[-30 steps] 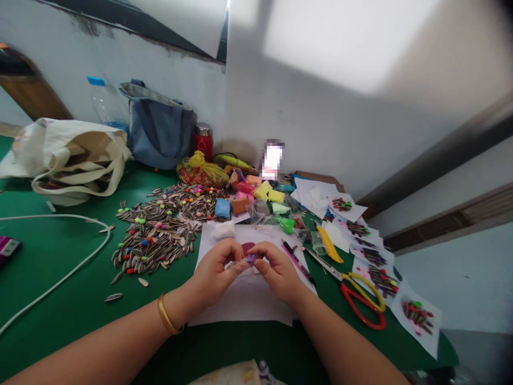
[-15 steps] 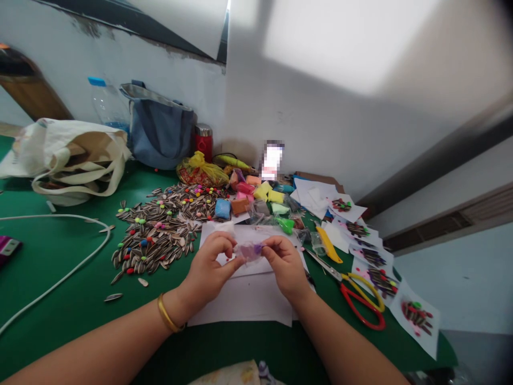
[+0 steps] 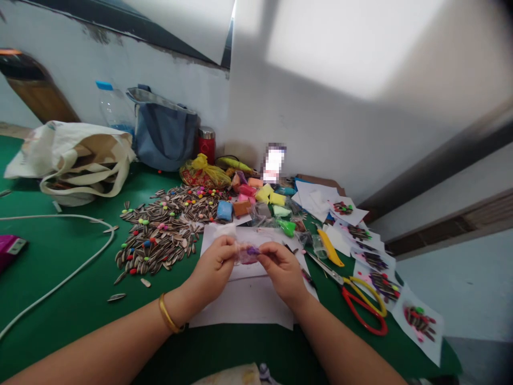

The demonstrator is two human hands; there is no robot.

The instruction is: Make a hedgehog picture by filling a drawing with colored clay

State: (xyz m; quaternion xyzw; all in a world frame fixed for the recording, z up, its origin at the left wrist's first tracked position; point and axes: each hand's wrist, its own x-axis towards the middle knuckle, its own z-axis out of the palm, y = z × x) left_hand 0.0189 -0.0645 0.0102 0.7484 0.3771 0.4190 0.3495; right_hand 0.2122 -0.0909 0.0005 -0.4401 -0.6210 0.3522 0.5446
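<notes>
Purple clay-like lump [image 3: 252, 250] in or against a clear plastic wrapper [image 3: 241, 256] (which, cannot be told), held at frame centre above white paper [image 3: 244, 305]. Wrapper pinched by left hand [image 3: 212, 268]; lump's edge pinched by right hand [image 3: 282, 272]. Film could be torn by uneven pulling; scraps could be left stuck. White lump [image 3: 226, 230], just above left hand in frame, could be stained if brushed.
</notes>
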